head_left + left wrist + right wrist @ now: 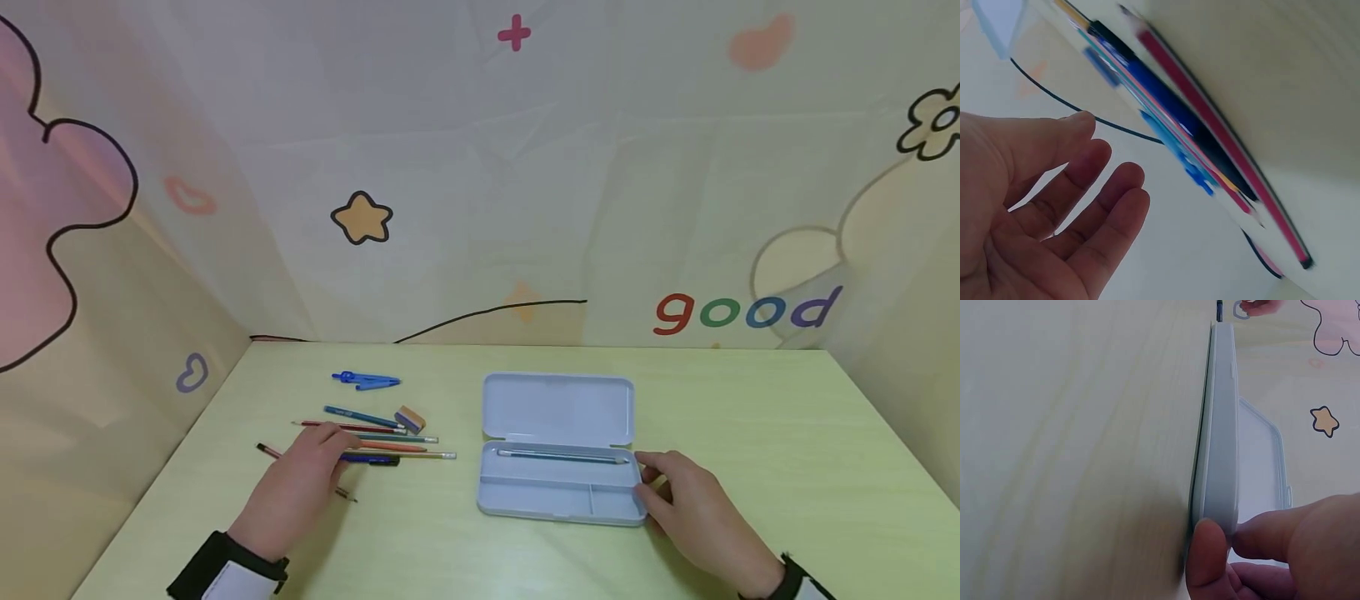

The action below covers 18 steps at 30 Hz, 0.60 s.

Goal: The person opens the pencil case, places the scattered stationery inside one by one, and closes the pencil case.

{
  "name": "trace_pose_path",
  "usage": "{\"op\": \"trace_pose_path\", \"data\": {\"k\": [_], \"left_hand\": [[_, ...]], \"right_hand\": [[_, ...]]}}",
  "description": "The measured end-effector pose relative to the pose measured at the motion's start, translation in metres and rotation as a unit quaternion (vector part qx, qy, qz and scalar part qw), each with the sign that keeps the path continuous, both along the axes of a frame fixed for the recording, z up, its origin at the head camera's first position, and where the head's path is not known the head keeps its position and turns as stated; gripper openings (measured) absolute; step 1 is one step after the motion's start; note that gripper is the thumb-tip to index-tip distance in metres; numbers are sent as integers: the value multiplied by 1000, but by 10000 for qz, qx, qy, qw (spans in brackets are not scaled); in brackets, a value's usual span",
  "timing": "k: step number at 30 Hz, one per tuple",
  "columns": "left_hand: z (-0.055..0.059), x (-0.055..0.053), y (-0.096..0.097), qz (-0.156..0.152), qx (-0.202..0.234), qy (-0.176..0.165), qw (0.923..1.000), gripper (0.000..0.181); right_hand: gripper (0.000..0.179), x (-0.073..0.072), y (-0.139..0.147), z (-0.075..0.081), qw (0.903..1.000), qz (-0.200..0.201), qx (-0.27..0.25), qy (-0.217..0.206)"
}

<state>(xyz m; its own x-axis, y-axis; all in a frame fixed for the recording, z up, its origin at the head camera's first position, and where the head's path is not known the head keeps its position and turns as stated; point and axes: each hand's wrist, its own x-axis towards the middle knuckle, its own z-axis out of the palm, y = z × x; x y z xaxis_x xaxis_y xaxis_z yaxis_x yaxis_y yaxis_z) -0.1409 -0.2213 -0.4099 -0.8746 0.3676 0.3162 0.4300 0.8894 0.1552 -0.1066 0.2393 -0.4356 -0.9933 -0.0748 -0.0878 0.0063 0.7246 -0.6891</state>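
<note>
A pale blue pencil case [534, 497] lies with its lid [558, 408] swung back, and one pencil [562, 457] rests in its long rear compartment. My right hand [697, 517] grips the case's right end; in the right wrist view the thumb [1207, 553] and a finger hold its corner. On the left, my left hand [296, 483] is over several pencils and a blue pen [375, 459]. The left wrist view shows its fingers [1116, 222] spread loosely with nothing between them, apart from a red-and-black striped pencil [1210, 119]. That pencil is partly hidden by the hand in the head view.
Behind the pencils lie a blue drawing compass [375, 381], a blue pencil-like stick [363, 417] and a small eraser [410, 419]. A printed cloth [450, 167] stands along the table's back and side edges.
</note>
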Motion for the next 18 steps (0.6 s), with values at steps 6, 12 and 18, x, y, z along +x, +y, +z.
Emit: {"op": "trace_pose_path", "data": {"k": [6,12,18], "left_hand": [[-7,-4,-32,179,34,-115,9998,26],[-14,-6,-53,328,-58,-239,9992,25],[-19,-9,-65,461,-233,-424,9978,21]], "right_hand": [[45,0,0,-1,10000,40,26,49],[45,-1,0,-1,9999,54,86,72],[45,-1,0,0,9999,78,119,55]]}}
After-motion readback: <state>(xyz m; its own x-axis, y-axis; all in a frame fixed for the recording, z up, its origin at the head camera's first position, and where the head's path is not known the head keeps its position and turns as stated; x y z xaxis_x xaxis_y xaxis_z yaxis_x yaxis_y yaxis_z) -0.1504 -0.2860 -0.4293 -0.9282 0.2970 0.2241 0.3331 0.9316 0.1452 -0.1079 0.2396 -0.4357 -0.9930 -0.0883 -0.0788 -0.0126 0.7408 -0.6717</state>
